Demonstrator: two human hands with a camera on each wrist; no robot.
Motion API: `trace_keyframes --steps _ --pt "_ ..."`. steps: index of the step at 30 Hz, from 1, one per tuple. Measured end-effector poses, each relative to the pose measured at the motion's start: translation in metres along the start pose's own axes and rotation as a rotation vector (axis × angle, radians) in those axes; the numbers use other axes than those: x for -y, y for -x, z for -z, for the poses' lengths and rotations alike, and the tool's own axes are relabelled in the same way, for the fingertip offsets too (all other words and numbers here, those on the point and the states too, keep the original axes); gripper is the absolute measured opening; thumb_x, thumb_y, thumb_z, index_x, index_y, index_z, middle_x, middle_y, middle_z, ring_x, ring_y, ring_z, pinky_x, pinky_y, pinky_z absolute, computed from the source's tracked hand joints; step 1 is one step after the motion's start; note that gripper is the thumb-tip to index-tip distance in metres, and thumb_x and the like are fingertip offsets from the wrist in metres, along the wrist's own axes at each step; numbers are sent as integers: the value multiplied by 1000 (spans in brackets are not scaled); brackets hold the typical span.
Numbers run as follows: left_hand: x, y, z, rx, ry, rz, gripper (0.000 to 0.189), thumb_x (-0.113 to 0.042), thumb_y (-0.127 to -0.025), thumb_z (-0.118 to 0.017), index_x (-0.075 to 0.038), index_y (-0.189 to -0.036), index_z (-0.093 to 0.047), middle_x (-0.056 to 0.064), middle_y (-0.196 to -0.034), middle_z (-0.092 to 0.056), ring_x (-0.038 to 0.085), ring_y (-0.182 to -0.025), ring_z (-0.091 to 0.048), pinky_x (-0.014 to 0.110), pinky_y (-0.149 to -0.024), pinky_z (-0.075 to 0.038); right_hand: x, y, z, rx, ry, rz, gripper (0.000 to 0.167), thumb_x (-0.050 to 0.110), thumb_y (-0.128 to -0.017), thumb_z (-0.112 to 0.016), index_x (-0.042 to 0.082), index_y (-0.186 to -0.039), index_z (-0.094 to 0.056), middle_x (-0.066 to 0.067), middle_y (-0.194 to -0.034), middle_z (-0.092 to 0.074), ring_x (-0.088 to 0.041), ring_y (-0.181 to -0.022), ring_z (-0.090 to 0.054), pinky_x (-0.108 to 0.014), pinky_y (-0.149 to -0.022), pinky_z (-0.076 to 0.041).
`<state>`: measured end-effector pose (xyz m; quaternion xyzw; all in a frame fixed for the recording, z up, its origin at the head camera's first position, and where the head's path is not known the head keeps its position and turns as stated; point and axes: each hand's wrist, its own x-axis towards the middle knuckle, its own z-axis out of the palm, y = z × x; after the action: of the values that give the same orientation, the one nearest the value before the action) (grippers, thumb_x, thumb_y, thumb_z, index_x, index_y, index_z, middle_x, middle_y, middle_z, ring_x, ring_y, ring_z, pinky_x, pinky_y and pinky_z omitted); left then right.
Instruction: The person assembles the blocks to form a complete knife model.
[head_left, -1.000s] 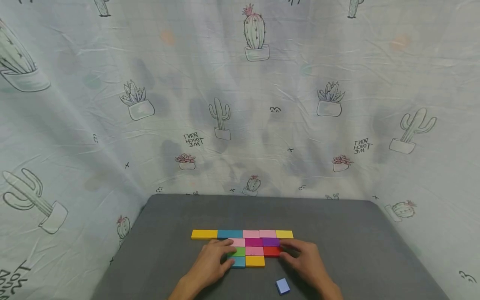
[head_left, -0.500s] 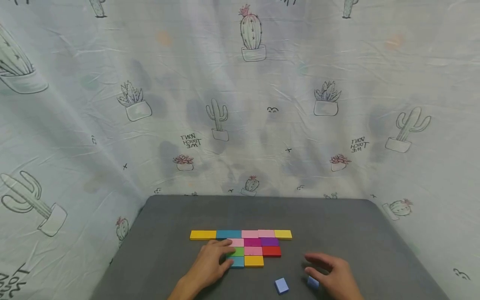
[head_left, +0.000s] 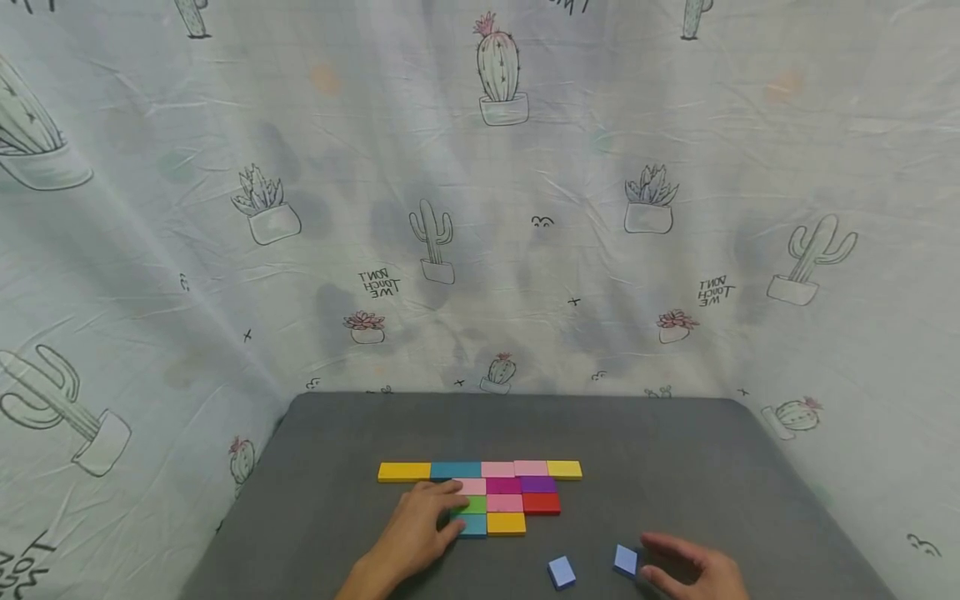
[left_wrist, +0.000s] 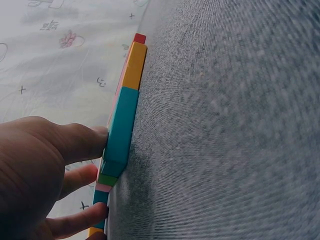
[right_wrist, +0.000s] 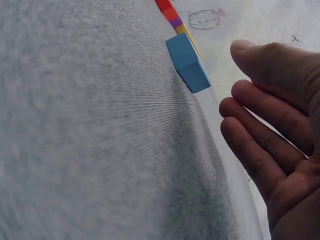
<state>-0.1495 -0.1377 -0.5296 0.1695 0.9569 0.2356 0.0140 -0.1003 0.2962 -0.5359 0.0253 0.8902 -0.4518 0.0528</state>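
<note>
Flat coloured blocks lie in touching rows on the table. My left hand (head_left: 422,521) rests at the left end of the front rows. Its fingertips touch the pale pink block (head_left: 471,486) and green block (head_left: 474,504), and its thumb touches the teal block (left_wrist: 121,127). My right hand (head_left: 697,568) is at the front right, fingers spread apart with nothing between them. Just left of its fingertips sits a light blue block (head_left: 626,561). Another light blue block (head_left: 561,572) lies farther left, slightly turned.
A back row runs from a long yellow block (head_left: 404,472) to a short yellow block (head_left: 564,470). Red (head_left: 542,503) and orange (head_left: 506,523) blocks stand at the stepped right side. The dark grey table (head_left: 360,425) meets a cactus-print cloth (head_left: 480,325) behind.
My right hand has left the red and purple blocks and moved right and nearer. The right light blue block, first hidden, now shows beside it. My left hand stays put.
</note>
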Motion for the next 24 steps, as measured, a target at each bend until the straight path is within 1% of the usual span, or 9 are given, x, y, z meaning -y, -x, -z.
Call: trace_keyframes --steps 4,8,12,19,24 --pt "0 -1 0 0 -8 4 40 -37 -96 -85 -25 -135 -80 -2 -149 -71 32 -132 -64 67 -110 -52 0 0 -4 -4 -13 -22 51 31 -87 -94 3 -127 -79 -13 -122 -82 -17 -102 -81 -28 -82 -65" --pt "-1 0 0 -4 -11 2 40 -37 -96 -85 -25 -134 -80 -2 -148 -72 32 -131 -64 67 -110 -52 -1 0 -6 10 -12 -9 51 30 -87 -94 3 -128 -79 -13 -122 -82 -17 -102 -81 -26 -82 -64" --pt "-1 0 0 -8 -9 -2 40 -37 -96 -85 -25 -134 -81 -2 -148 -72 32 -131 -64 67 -109 -52 0 0 -10 -3 -7 6 50 28 -85 -95 4 -126 -79 -11 -121 -82 -15 -101 -80 -24 -82 -63" --pt "-1 0 0 -10 -9 -6 40 -37 -96 -85 -25 -134 -80 -2 -148 -72 31 -130 -64 66 -109 -52 2 -2 -19 -46 -31 -28 45 22 -81 -97 6 -121 -81 -10 -118 -83 -18 -101 -81 -27 -82 -64" --pt "-1 1 -1 -11 -14 -2 41 -37 -96 -85 -26 -135 -80 -2 -148 -71 31 -130 -64 66 -110 -52 3 -2 -21 -59 -22 -17 42 18 -80 -97 6 -118 -82 -10 -115 -83 -16 -98 -81 -26 -80 -64"
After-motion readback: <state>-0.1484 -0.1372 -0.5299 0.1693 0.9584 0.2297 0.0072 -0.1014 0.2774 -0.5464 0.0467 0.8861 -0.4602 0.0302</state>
